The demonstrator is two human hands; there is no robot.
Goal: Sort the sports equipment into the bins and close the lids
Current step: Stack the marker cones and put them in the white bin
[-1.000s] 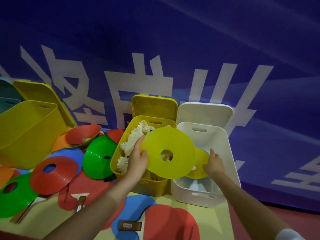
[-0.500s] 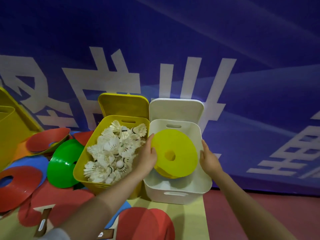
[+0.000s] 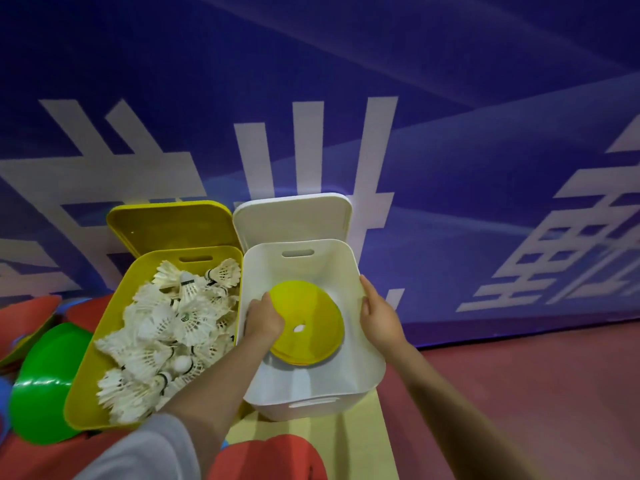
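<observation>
A white bin (image 3: 367, 362) stands open with its lid (image 3: 294, 216) leaning against the wall behind it. Inside lies a yellow disc cone (image 3: 311, 323) on top of another yellow one. My left hand (image 3: 263, 320) reaches into the bin and grips the left edge of the top cone. My right hand (image 3: 379, 315) holds the bin's right rim, thumb inside. Left of it a yellow bin (image 3: 100, 344) is full of white shuttlecocks (image 3: 173, 327), and its yellow lid (image 3: 173, 225) stands open behind.
A green disc cone (image 3: 45, 379) leans against the yellow bin's left side. Red cones (image 3: 27, 313) lie further left and one red cone (image 3: 270, 459) lies at the near edge. A blue banner wall (image 3: 450, 133) rises right behind the bins. Red floor (image 3: 519, 393) is to the right.
My left hand lowered the yellow cone from above the rim down into the white bin onto the one below. My right hand moved to the bin's right rim. The view shifted right.
</observation>
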